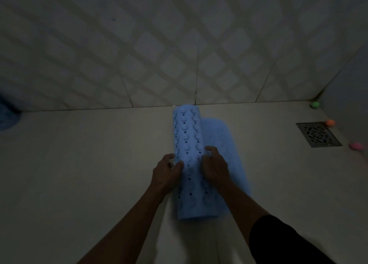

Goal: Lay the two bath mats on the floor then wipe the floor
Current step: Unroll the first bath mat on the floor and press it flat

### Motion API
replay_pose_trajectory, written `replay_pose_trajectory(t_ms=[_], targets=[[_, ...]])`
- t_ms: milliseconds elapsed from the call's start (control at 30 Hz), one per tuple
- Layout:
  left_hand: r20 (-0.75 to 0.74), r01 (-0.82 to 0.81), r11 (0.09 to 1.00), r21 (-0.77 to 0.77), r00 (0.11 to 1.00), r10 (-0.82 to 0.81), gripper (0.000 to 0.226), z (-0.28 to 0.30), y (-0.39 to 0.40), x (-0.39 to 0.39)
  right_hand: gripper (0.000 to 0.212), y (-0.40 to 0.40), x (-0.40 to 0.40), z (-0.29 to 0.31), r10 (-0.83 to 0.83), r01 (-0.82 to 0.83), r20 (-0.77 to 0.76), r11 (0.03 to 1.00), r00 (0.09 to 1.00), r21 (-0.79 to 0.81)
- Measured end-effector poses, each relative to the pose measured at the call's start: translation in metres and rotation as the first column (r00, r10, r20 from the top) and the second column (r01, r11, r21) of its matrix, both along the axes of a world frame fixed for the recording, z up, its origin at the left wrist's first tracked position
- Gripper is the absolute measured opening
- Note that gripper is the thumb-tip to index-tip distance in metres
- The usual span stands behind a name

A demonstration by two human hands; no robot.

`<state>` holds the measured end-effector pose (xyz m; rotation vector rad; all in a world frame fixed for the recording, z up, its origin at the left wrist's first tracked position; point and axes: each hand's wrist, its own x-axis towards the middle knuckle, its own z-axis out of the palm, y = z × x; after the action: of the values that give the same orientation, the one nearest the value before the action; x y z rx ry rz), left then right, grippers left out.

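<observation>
1. Left hand [166,169] and right hand [215,164] both grip one blue bath mat [188,144], half-rolled on the floor [89,164], far end at the wall [179,45].
2. Nearby: one drain grate [318,134], three small balls: green [315,104], orange [330,122], pink [356,145].

Dim tiled wall [139,51], seemingly pale floor [79,164]

Dim, grainy light throughout, blue object [7,114] at floor's left edge cut off by frame, unidentifiable, right sleeve [282,242] cropped at bottom edge, bath mat [188,136] middle hidden under both hands, pink ball [356,146] blurred
</observation>
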<state>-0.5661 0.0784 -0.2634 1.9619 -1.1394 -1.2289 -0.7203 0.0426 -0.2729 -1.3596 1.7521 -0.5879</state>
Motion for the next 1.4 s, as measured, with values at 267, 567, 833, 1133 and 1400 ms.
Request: replay_pose_trajectory(t_ms=[267,567,833,1133,1400], targets=[[-0.012,0.03,0.999,-0.031,0.999,-0.03,0.057,-0.007,0.014,0.047,0.067,0.011,0.056,0.01,0.079,-0.079,0.0,0.994,0.997,0.08],[0.002,-0.063,0.997,-0.036,0.998,0.063,0.054,-0.008,0.035,0.084,0.058,0.028,0.102,0.026,0.103,-0.091,-0.088,0.987,0.991,0.132],[0.067,-0.147,0.987,-0.06,0.986,0.151,0.063,-0.004,0.052,0.11,0.042,0.031,0.143,0.011,0.093,-0.093,-0.003,0.993,0.996,0.074],[0.163,-0.191,0.981,-0.032,0.967,0.194,0.069,0.005,0.055,0.132,0.053,0.015,0.163,-0.002,0.244,-0.252,0.107,0.966,0.964,0.061],[0.236,-0.215,0.977,-0.009,0.949,0.211,0.063,0.007,0.06,0.149,0.048,0.013,0.183,-0.015,0.199,-0.205,0.172,0.978,0.965,0.02]])
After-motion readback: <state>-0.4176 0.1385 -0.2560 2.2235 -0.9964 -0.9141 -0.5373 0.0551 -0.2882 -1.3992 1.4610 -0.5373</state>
